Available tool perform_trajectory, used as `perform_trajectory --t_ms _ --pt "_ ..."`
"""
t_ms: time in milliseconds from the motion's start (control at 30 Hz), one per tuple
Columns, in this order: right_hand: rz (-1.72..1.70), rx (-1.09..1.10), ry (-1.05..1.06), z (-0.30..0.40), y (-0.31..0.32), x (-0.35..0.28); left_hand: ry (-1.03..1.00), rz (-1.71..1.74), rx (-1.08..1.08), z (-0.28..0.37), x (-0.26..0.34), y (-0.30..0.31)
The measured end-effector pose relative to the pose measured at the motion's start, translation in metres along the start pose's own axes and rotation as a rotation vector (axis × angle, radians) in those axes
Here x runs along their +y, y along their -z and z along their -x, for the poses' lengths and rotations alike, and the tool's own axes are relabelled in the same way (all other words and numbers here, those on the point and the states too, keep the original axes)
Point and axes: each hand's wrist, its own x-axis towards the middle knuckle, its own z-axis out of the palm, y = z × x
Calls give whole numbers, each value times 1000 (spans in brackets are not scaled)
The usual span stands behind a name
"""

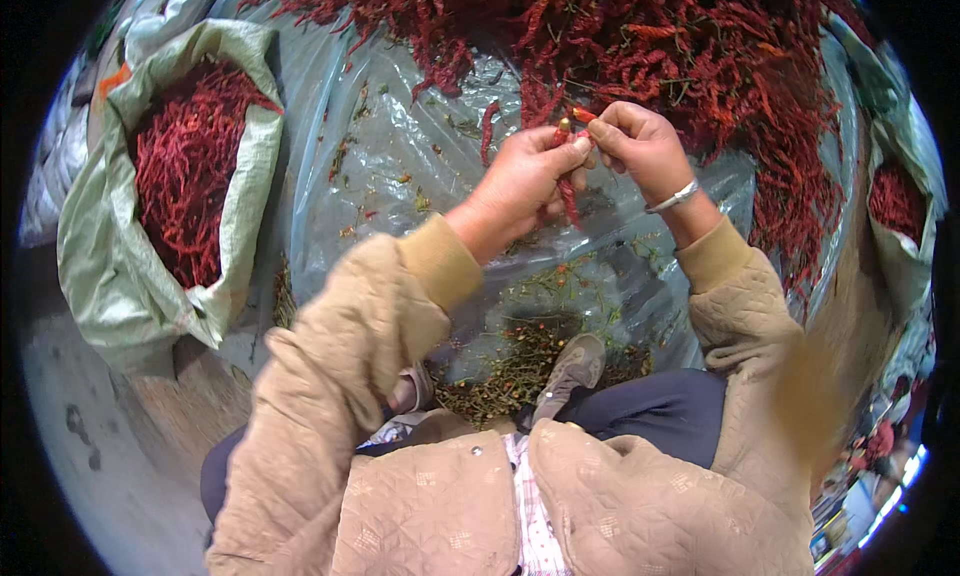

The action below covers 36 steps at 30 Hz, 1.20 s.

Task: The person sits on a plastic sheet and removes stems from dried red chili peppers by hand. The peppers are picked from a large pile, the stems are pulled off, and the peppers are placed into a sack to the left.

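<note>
My left hand (536, 171) is closed around red chili peppers (568, 197), with one pepper's pale end showing above the thumb and a wrinkled tip hanging below the fingers. Close against it, my right hand (641, 145) pinches a small red pepper piece (583, 115) between thumb and fingers; a bracelet is on that wrist. Whether this piece is joined to the peppers in the left hand cannot be told. A single dried red chili (489, 133) lies on the plastic sheet to the left of the hands. Beyond the hands spreads a large heap of dried red chilies (675, 51).
A pale green woven sack (259, 171) full of red chilies stands at the left, another sack (911, 261) with chilies at the far right. Clear plastic sheeting (405, 126) covers the ground. Stems and scraps (517, 366) lie by my shoes (577, 366).
</note>
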Motion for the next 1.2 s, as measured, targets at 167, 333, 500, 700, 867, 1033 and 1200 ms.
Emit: perform_trajectory --t_ms 167,333,500,700,867,1033,1200 --pt "-79 -106 -38 -7 -11 29 -105 52 179 8 -37 2" --pt "-66 -228 -66 -5 4 42 -7 -282 57 10 -22 9" --pt "397 187 231 -11 -19 64 -106 79 413 -15 -65 -10" --pt "55 358 41 -17 39 82 -32 93 435 5 -78 1" --pt "525 -18 257 19 -18 71 -156 266 457 -5 -74 11" --pt "702 -281 301 19 -38 70 -191 291 597 -5 -85 16" --pt "7 -106 -153 -7 -32 48 -191 200 366 13 -76 27"
